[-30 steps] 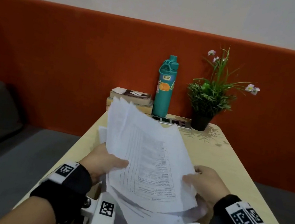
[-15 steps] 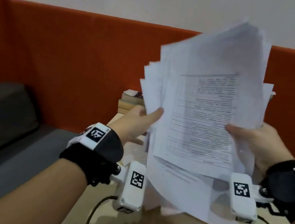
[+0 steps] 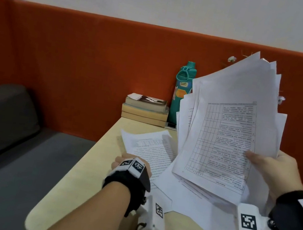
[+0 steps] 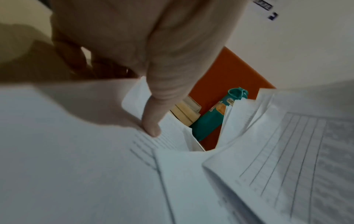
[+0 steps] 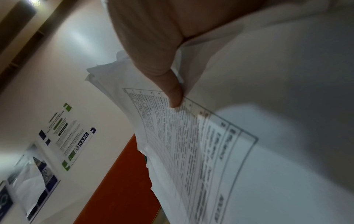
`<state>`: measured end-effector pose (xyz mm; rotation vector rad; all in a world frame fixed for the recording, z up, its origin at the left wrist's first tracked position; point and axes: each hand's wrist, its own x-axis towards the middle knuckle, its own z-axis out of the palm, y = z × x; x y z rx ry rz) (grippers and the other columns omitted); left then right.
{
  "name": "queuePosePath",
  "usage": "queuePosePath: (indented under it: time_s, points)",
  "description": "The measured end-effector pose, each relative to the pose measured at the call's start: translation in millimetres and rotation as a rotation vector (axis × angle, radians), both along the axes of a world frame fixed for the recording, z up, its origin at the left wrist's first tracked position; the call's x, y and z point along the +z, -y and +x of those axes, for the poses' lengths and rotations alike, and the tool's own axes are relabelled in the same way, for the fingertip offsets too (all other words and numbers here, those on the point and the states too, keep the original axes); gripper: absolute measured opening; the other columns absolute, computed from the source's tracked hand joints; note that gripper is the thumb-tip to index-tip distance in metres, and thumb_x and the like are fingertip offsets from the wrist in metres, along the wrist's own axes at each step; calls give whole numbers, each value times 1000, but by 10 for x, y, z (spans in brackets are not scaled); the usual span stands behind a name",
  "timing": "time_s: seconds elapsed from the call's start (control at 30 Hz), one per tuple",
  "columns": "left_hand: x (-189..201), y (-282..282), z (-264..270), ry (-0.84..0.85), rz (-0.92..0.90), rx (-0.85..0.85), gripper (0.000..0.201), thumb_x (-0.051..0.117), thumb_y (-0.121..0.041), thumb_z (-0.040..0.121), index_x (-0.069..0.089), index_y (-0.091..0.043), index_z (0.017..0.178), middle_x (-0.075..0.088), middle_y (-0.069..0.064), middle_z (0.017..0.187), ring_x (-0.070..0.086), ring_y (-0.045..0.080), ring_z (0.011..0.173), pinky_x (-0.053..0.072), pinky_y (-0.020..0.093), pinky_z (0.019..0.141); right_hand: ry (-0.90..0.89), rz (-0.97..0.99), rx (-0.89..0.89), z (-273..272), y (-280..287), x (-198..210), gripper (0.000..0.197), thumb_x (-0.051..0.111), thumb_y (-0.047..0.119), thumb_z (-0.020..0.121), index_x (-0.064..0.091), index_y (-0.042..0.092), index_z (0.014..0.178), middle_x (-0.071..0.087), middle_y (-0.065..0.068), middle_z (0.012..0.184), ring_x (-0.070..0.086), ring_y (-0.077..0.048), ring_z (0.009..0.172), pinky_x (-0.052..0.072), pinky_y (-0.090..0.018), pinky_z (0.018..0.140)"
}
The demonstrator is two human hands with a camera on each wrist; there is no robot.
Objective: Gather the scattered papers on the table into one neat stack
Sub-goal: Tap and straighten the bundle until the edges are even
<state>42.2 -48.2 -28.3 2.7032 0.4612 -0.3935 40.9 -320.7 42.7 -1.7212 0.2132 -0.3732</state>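
A loose, fanned bundle of printed papers (image 3: 223, 137) is raised over the right half of the table. My right hand (image 3: 263, 165) grips it at its right edge, the thumb (image 5: 172, 94) lying on the top sheet (image 5: 182, 136). One printed sheet (image 3: 150, 149) lies flat on the wooden table (image 3: 76, 192) near the left edge. My left hand (image 3: 118, 163) is down at that sheet's near corner. In the left wrist view its thumb (image 4: 153, 127) presses on the sheet (image 4: 95, 151) while the fingers curl below the edge.
At the table's far end stand a teal bottle (image 3: 182, 92) and a pile of books (image 3: 145, 109). A plant is mostly hidden behind the papers. An orange padded wall runs behind, and a grey bench (image 3: 2, 129) lies to the left, below table level.
My left hand let go of the raised bundle and dropped to the sheet on the table. The right hand alone now holds the bundle, lower and further right.
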Motion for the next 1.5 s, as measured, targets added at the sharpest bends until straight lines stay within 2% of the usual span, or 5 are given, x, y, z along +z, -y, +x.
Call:
queuePosePath:
  time_s: [0.4,0.67,1.0,1.17,1.5]
  points:
    - [1441,-784,-196,1088,-734,156,30,61,-10,89,64,-3,117,67,6,108,65,18,93,51,29,82,-54,148,-40,53,101,-256,38,69,-1,80,65,5,117,70,-14,115,66,-36,102,48,-51,98]
    - [1103,-256,-31,776,-934,73,26,62,0,87,63,2,113,69,17,113,66,28,101,53,42,94,-80,311,217,-36,-185,-153,34,58,-2,87,59,0,120,77,-9,91,75,-25,73,55,-26,52]
    - [857,17,-4,645,-1181,111,54,73,-8,81,31,-16,114,58,3,107,61,25,105,46,45,102,53,282,360,-87,-264,21,34,58,3,86,65,5,120,73,-14,111,71,-32,99,60,-34,69]
    - [1087,165,6,972,-1057,24,34,70,-7,79,61,-10,112,70,6,115,67,23,106,54,42,96,282,245,216,-113,-476,290,70,47,71,78,63,20,124,71,2,119,66,-16,110,47,-41,100]
    - [1014,157,-90,1173,-932,52,57,76,-11,75,43,-17,122,60,-10,100,63,15,96,52,27,84,443,165,110,-80,-718,224,43,75,34,77,58,18,113,70,8,102,69,-6,90,53,-20,72]
